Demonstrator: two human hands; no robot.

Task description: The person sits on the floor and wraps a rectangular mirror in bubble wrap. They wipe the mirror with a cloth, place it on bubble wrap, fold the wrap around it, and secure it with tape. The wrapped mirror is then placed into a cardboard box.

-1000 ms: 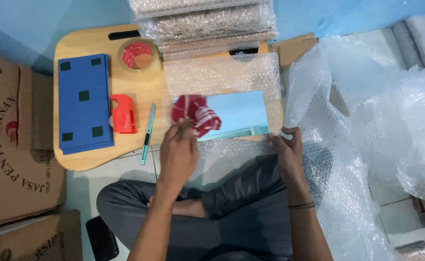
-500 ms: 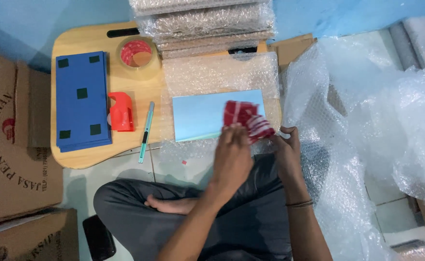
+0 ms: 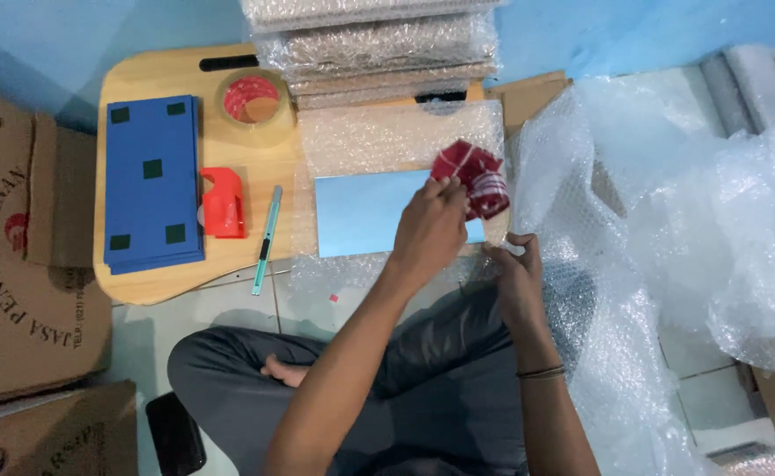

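Left hand (image 3: 430, 231) grips red tape dispenser (image 3: 471, 179) over pale blue flat pack (image 3: 365, 224); right hand (image 3: 515, 269) pinches bubble wrap (image 3: 387, 141) edge. Wrap may slip loose if the pinch eases, so tape could land crooked.

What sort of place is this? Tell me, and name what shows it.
Probably a home packing spot on the floor: a bubble wrap sheet, a tape roll on a low wooden table, cardboard boxes, wrapped parcels.

Bare tabletop (image 3: 154, 75) lies open at the rear left (wrapped stack (image 3: 379, 40) blocks the back).
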